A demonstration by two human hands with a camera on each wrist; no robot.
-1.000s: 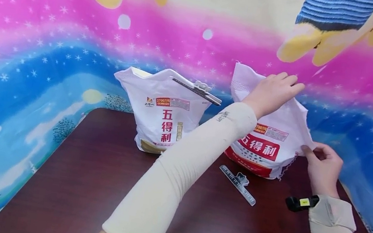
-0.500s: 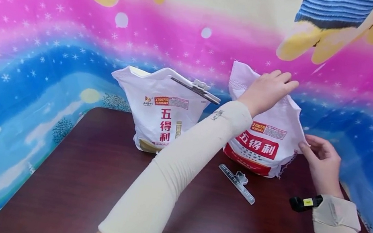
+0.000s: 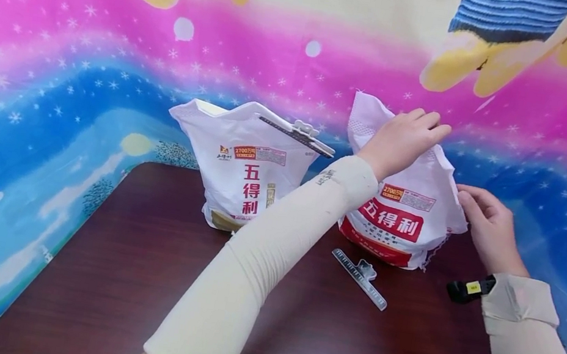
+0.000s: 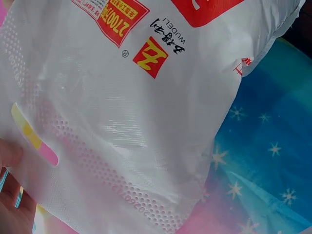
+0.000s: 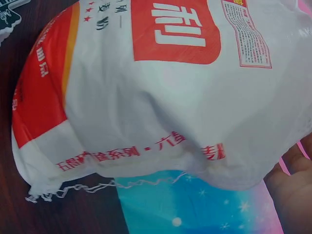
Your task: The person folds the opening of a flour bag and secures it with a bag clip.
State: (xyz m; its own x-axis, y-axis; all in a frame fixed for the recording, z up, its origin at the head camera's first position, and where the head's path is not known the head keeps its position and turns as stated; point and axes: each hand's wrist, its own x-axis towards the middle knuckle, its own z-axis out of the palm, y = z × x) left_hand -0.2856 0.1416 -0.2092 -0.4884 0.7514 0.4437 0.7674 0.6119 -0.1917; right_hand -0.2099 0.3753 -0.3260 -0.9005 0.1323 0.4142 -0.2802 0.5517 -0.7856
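A white flour bag (image 3: 435, 185) with a red label stands at the right of the head view, its top pulled up. My left hand (image 3: 406, 138) grips the bag's top edge. In the left wrist view, the thumb and fingers of that hand (image 4: 14, 209) hold the edge beside a slotted handle hole. At the bag's right side, my right hand (image 3: 495, 229) pinches the edge, thumb in front and fingers behind. The right wrist view shows this hand (image 5: 292, 195) partly hidden by the bag (image 5: 117, 107). A clear long clip (image 3: 357, 275) lies on the table before the bag.
Left of it stands a second white flour bag (image 3: 215, 154) with a gold base. A long clip (image 3: 301, 133) is fastened along its top at the right. Both bags rest on a dark wooden table (image 3: 107, 273). A printed cloth (image 3: 51, 29) hangs behind.
My right hand has slid upward along the side of the right bag, and the side corner it held out has dropped back. The left hand keeps its hold with little movement.
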